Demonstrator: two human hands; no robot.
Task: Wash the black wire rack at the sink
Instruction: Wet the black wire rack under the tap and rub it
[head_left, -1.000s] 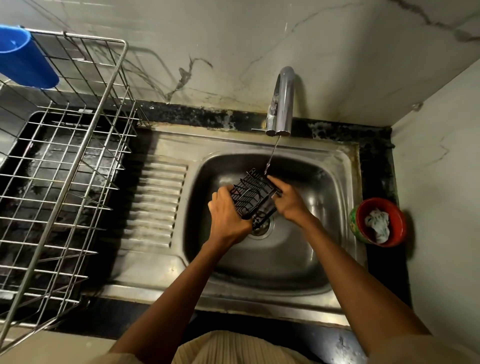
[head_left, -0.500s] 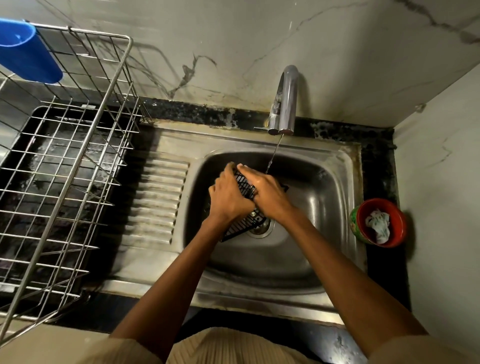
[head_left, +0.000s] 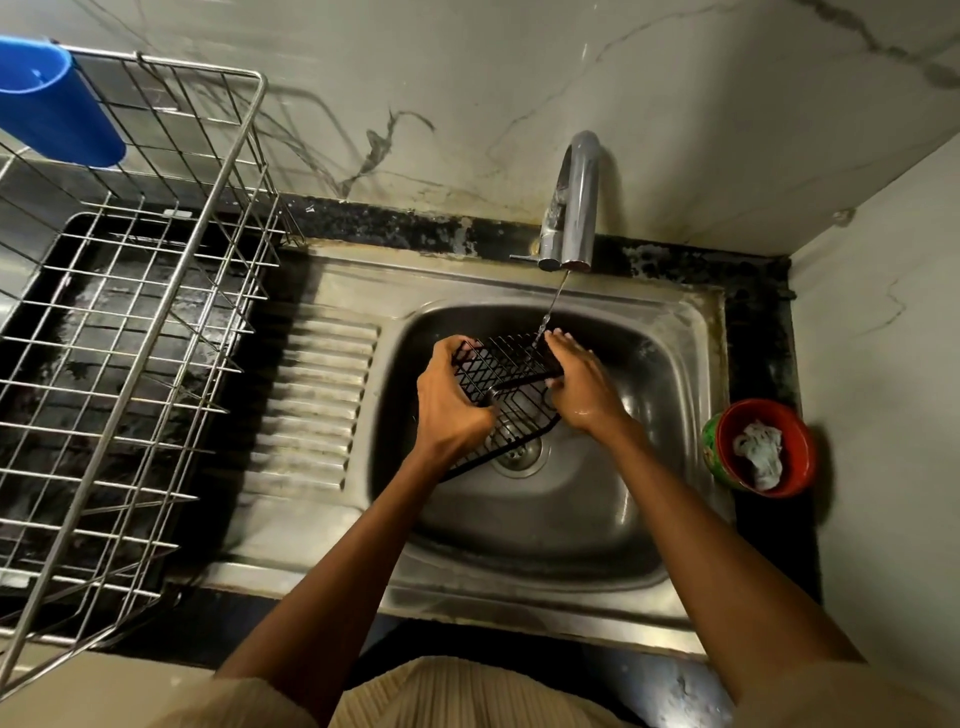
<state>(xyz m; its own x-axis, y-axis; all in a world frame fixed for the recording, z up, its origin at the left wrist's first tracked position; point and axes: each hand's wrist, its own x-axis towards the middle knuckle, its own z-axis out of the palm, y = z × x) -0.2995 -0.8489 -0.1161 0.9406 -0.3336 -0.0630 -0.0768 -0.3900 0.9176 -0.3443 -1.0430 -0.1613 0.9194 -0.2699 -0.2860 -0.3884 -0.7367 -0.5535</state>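
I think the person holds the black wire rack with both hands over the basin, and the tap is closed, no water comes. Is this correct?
Not quite. In the head view the tap is running: a thin stream falls onto the black wire rack. The rest is right: left hand and right hand hold it over the basin.

We had open basin (head_left: 597, 519) room nearer us; tap (head_left: 576, 208) hung over the far rim, wire drainer (head_left: 156, 364) (tall) walled the L side.

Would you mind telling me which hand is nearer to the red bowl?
Right. The right hand is over the basin, closer to the red bowl; the left hand is farther left.
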